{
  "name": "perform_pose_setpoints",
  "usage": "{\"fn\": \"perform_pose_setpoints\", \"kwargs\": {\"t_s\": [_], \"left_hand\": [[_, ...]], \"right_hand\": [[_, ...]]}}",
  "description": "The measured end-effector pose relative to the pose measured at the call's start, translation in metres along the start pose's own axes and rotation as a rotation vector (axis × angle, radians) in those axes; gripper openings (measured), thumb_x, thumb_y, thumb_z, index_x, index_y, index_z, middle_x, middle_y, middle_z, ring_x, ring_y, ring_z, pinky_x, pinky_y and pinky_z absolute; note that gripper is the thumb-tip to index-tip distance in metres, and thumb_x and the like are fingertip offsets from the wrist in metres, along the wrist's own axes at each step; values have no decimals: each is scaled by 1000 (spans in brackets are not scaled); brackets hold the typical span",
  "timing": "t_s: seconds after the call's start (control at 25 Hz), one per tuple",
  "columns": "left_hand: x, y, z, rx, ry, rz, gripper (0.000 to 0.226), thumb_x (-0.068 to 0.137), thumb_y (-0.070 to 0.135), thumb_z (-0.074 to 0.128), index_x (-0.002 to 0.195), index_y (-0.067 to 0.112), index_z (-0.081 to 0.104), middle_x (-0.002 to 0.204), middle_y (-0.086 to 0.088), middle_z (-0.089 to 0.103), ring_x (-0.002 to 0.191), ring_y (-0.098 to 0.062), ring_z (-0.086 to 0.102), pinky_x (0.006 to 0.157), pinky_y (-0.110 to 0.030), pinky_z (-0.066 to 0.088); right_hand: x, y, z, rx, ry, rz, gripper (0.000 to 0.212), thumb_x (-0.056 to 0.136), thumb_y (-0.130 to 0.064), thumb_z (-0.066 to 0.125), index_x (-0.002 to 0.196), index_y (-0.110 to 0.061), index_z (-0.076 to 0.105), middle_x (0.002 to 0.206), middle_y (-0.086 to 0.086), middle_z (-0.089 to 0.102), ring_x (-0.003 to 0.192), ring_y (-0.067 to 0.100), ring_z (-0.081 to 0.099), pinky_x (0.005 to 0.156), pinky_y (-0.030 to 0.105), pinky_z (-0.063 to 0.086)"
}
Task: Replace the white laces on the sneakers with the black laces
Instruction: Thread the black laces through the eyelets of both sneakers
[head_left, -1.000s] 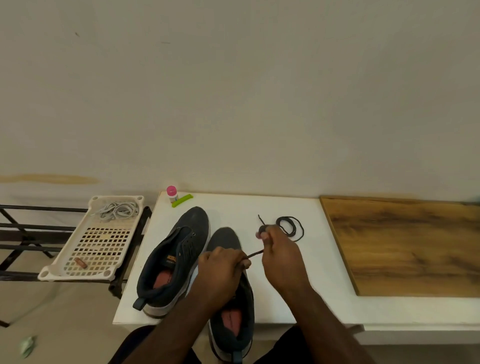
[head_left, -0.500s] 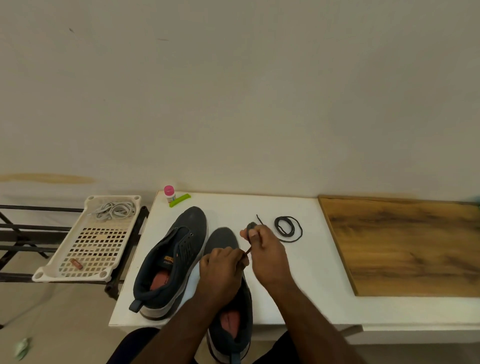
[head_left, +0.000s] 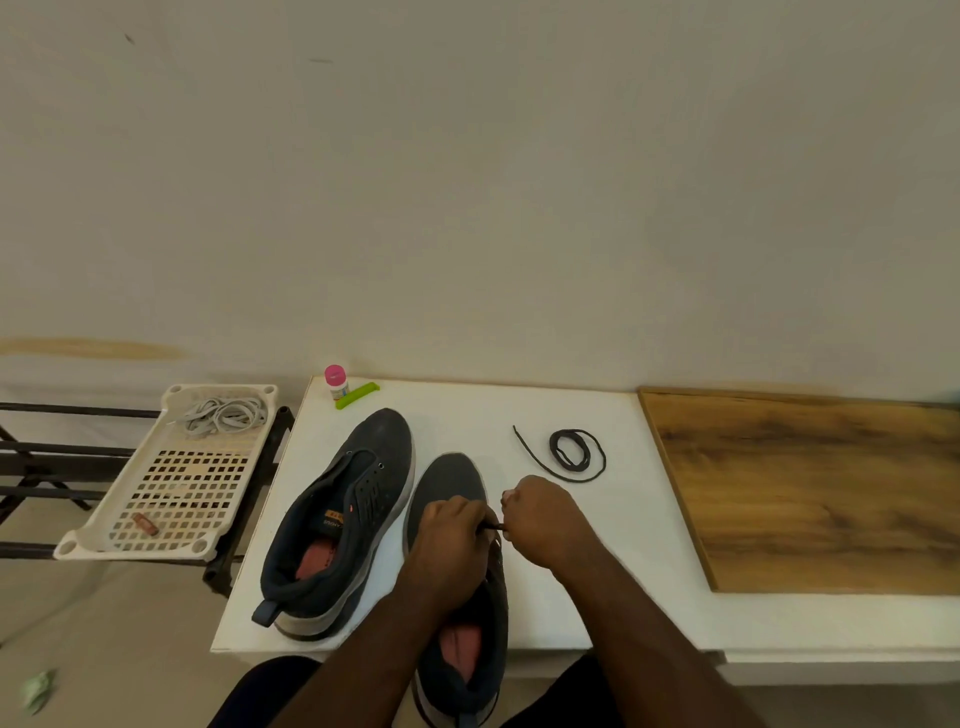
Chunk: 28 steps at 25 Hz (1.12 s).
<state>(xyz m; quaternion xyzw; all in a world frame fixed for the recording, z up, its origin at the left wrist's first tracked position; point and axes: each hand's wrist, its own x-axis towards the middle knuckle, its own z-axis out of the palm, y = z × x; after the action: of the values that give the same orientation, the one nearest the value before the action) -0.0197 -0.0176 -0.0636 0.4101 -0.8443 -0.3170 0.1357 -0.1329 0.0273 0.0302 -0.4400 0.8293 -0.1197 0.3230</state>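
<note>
On the white table (head_left: 467, 410) in front of you, two dark sneakers lie side by side, toes toward the wall. The left sneaker (head_left: 343, 519) lies unlaced, with its red insole showing. The right sneaker (head_left: 457, 597) sits nearer to you, its heel over the table's front edge. Your left hand (head_left: 449, 540) rests on the right sneaker's upper, fingers curled around a short stretch of black lace (head_left: 491, 526). Your right hand (head_left: 545, 519) is just beside it, fingers curled and apparently pinching the other end of that stretch; the contact point is too small to confirm. A second black lace (head_left: 574, 454) lies coiled on the table beyond your right hand, one loose end trailing left.

At the table's far left corner, a small bottle with a pink cap (head_left: 336, 381) stands just beside a green clip-like piece (head_left: 357, 395). To the right, a wooden board (head_left: 810, 493) lies against the white surface. To the left, a cream perforated tray (head_left: 176, 483) rests on a black metal rack (head_left: 41, 452); the white laces (head_left: 223, 415) lie bundled at the tray's far end, and a small reddish object (head_left: 145, 524) lies near its front. A plain pale wall (head_left: 467, 182) fills the background, marked by a brownish stain (head_left: 88, 347) at left.
</note>
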Motion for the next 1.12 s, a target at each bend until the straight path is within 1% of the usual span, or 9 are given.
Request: {"fn": "perform_pose_setpoints", "kwargs": {"t_s": [0.12, 0.32, 0.4, 0.52, 0.6, 0.72, 0.84, 0.96, 1.12], "left_hand": [[12, 1, 9, 100, -36, 1, 16, 99, 18, 49, 108, 19, 63, 109, 2, 60, 111, -17, 52, 107, -31, 33], [34, 6, 15, 267, -194, -162, 38, 104, 28, 46, 135, 7, 50, 142, -7, 50, 133, -19, 44, 113, -26, 24], [29, 8, 19, 221, -145, -135, 34, 103, 25, 49, 133, 9, 52, 138, -6, 53, 130, -19, 46, 112, -26, 25], [17, 8, 17, -90, 62, -118, 14, 98, 13, 54, 105, 19, 64, 109, -1, 63, 107, -19, 58, 99, -29, 43], [12, 9, 10, -187, 91, -117, 19, 99, 11, 50, 105, 18, 67, 107, 2, 65, 99, -13, 59, 89, -18, 46], [11, 20, -21, -234, 147, -78, 17, 99, 18, 53, 103, 23, 68, 95, 11, 63, 90, -7, 59, 72, -7, 39], [17, 27, -54, -433, 242, -148, 13, 97, 25, 59, 103, 33, 66, 83, 15, 63, 76, 1, 60, 70, -15, 45], [26, 14, -75, -664, 315, -303, 13, 98, 26, 58, 107, 28, 67, 64, 2, 61, 55, -6, 57, 63, -24, 47], [28, -6, -88, -829, 257, -416, 33, 93, 10, 62, 122, 23, 56, 76, -7, 66, 55, -14, 57, 64, -36, 50]], "right_hand": [[-7, -5, 1, 248, 5, -8, 19, 99, -17, 44, 84, -13, 55, 97, 16, 66, 86, 28, 63, 84, 44, 57], [-9, -1, 4, 268, 36, -8, 20, 100, -10, 47, 93, 1, 63, 95, 22, 70, 79, 21, 57, 84, 41, 54], [-7, 2, 5, 215, 52, -23, 20, 99, -11, 46, 92, -1, 62, 90, 17, 69, 76, 19, 57, 79, 38, 52], [-4, 7, 7, 34, 138, -85, 16, 100, -18, 45, 90, -11, 54, 75, -5, 52, 65, 7, 48, 65, 25, 46], [-6, 10, 1, 62, 278, -123, 19, 103, -22, 42, 92, -12, 54, 74, -7, 51, 66, 8, 49, 58, 20, 39], [-8, 18, -7, 431, 377, -197, 22, 101, -28, 53, 91, -11, 64, 80, 3, 66, 78, 21, 62, 71, 29, 50], [-12, 27, -15, 895, 312, -177, 16, 94, -23, 67, 90, -10, 75, 87, 10, 75, 90, 26, 71, 84, 36, 58], [-13, 47, -19, 1204, 329, 22, 19, 93, -21, 68, 93, -2, 73, 86, 17, 73, 81, 26, 71, 83, 34, 58], [-3, 79, -11, 1355, 461, 330, 24, 93, -27, 71, 96, -4, 68, 71, 10, 58, 62, 18, 54, 80, 43, 60]]}}
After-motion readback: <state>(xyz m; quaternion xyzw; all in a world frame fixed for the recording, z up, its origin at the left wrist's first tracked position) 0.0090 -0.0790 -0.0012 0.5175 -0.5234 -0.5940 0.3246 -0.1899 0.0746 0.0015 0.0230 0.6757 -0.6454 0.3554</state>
